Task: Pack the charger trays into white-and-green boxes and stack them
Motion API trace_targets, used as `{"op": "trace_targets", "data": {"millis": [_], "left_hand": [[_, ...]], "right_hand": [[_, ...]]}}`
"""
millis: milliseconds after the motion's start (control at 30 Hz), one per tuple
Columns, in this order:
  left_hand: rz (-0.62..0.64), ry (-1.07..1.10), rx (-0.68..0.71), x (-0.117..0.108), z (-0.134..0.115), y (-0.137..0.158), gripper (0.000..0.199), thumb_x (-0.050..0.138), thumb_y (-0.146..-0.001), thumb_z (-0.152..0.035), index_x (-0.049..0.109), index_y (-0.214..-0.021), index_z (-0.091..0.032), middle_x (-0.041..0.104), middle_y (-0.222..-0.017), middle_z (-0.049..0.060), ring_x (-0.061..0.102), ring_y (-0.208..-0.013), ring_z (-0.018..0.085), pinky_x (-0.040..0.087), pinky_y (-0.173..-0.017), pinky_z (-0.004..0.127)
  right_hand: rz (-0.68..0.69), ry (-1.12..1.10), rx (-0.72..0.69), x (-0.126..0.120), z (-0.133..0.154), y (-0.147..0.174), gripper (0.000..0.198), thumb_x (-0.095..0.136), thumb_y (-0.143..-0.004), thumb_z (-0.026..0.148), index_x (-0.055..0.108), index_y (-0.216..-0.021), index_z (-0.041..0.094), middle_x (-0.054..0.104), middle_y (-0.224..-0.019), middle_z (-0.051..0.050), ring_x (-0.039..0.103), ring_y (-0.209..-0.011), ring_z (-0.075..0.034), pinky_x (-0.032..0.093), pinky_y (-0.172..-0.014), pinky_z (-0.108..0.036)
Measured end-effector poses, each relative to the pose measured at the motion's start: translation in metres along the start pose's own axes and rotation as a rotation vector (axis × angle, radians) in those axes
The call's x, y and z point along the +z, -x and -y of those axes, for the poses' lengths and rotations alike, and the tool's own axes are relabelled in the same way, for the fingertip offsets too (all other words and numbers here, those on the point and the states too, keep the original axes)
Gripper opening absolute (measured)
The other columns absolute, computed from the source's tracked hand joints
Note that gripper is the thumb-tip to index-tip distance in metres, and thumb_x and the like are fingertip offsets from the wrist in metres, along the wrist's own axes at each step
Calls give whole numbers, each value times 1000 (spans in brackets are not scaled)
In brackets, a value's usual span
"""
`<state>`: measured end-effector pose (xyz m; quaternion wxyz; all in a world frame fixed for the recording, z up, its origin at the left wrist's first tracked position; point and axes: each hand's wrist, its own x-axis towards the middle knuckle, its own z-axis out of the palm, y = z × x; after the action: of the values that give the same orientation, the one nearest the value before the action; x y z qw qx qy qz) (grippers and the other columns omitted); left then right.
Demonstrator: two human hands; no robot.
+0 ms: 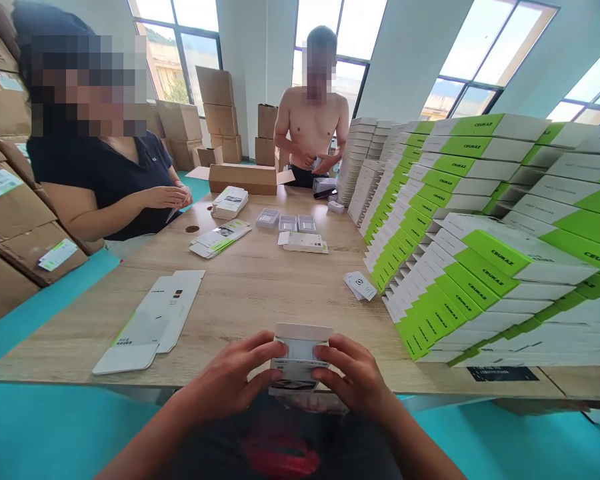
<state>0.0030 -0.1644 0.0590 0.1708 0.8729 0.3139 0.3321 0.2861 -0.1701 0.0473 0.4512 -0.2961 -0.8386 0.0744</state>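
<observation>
A small white cardboard box (300, 331) with its top flap standing up is held over the table's near edge. My left hand (240, 373) grips its left side, fingers on top and thumb on the near face. On its right side my right hand (353, 377) grips it the same way. Something pale and clear shows at the box opening, but I cannot make out what it is. A flattened white and green carton (155, 320) lies on the table to the left of my hands. Folded white leaflets (360, 285) lie to the right.
Tall stacks of white and green boxes (445, 267) fill the table's right side. Clear plastic trays (287, 221), flat cartons (220, 238) and an open brown box (243, 179) stand farther back. One co-worker (110, 173) is at the left, another (313, 127) at the far end.
</observation>
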Motion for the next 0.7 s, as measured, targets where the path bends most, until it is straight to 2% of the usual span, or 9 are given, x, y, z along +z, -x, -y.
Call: {"op": "trace_targets", "data": {"millis": [67, 133, 233, 333, 433, 500, 533, 600, 700], "left_hand": [[-67, -80, 41, -2, -6, -3, 25, 53, -103, -23, 63, -126, -27, 68, -124, 10, 73, -94, 17, 59, -83, 25], [-159, -89, 64, 1, -10, -4, 24, 52, -102, -16, 64, -121, -25, 66, -127, 11, 73, -95, 17, 60, -84, 26], [-271, 22, 121, 7, -15, -1, 25, 52, -98, -4, 59, -109, -24, 70, -121, 9, 71, -113, 20, 59, -95, 30], [-242, 54, 123, 4, -23, 2, 23, 59, -95, -7, 57, -109, -25, 72, -121, 9, 68, -121, 22, 58, -100, 33], [-150, 42, -40, -2, -36, 2, 10, 67, -94, -22, 63, -104, -25, 69, -132, 11, 69, -119, 24, 59, -97, 34], [-172, 86, -202, -3, -45, 0, 5, 68, -94, -27, 64, -97, -25, 71, -131, 7, 72, -114, 23, 61, -94, 33], [-198, 118, -285, -2, -48, -1, 5, 67, -94, -28, 65, -99, -26, 73, -128, 5, 73, -109, 22, 62, -91, 32], [-242, 200, -406, 1, -54, -4, 18, 68, -93, -31, 68, -112, -29, 76, -122, 2, 76, -99, 20, 65, -82, 30], [-284, 295, -439, 4, -57, -9, 23, 68, -94, -31, 75, -116, -33, 77, -120, 1, 76, -103, 21, 66, -84, 30]], "right_hand": [[1, 26, -10, -2, 0, -1, 23, 66, -98, 26, 68, -121, 25, 67, -121, -13, 70, -103, -24, 63, -85, -37], [-5, 26, -37, -3, 1, -1, 24, 67, -96, 20, 68, -119, 26, 64, -127, -13, 66, -115, -27, 61, -91, -42], [-32, 6, -122, -5, 5, -2, 32, 66, -93, 13, 63, -121, 29, 71, -111, -8, 67, -110, -24, 61, -90, -41], [32, 33, -117, -9, 14, -6, 29, 69, -93, 18, 63, -119, 29, 73, -105, -6, 68, -107, -24, 61, -89, -41], [108, -29, 65, -13, 28, -13, 11, 69, -95, 33, 66, -104, 27, 71, -121, -10, 66, -116, -28, 59, -91, -43], [111, -104, 189, -12, 36, -18, 7, 68, -97, 33, 65, -97, 26, 72, -125, -10, 68, -114, -26, 59, -91, -39], [97, -131, 236, -11, 40, -20, 3, 67, -98, 29, 65, -98, 26, 74, -121, -8, 70, -110, -23, 59, -90, -36], [51, -176, 302, -8, 44, -22, 8, 68, -97, 25, 65, -104, 28, 77, -114, -5, 72, -104, -20, 59, -88, -32], [-8, -225, 362, -5, 47, -23, 11, 67, -98, 23, 66, -107, 29, 78, -111, -2, 74, -100, -17, 59, -86, -28]]}}
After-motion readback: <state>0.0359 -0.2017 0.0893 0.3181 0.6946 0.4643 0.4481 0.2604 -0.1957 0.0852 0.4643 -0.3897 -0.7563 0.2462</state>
